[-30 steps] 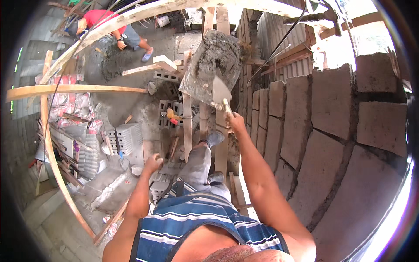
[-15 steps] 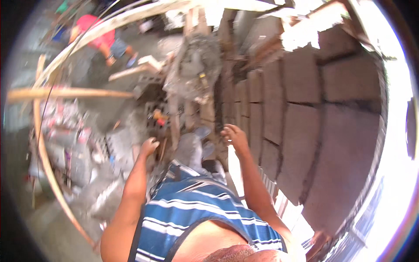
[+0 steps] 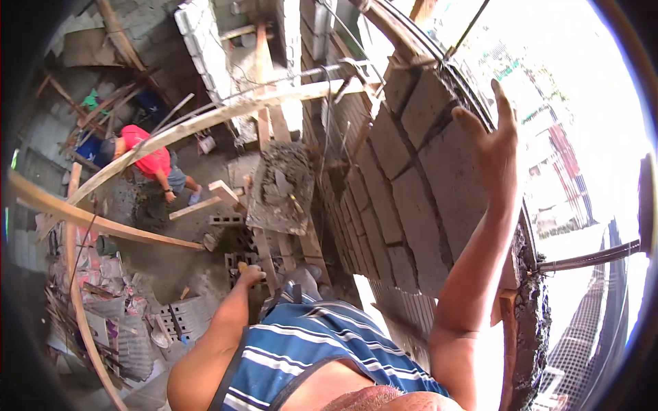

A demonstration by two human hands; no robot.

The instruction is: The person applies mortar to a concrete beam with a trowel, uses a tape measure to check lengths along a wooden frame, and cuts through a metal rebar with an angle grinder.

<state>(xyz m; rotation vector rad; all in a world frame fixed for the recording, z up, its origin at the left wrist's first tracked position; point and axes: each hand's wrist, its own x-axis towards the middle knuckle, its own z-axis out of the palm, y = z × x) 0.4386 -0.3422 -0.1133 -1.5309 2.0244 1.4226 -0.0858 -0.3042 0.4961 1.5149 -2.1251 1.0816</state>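
The right hand (image 3: 492,147) is raised with fingers spread wide, empty, its palm against or just off the top course of the concrete block wall (image 3: 411,185). The left hand (image 3: 251,274) hangs low by the hip, loosely curled, holding nothing visible. Between them, lower down, a mortar board (image 3: 281,188) heaped with wet mortar rests on wooden scaffold planks (image 3: 267,130). Far below, a person in a red shirt (image 3: 147,159) crouches.

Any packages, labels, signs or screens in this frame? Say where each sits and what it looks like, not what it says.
Printed sacks: heaped on the ground at lower left, below the slanting timber; crumpled, pinkish-white with red print.
Signs, loose labels or screens: none that can be made out.
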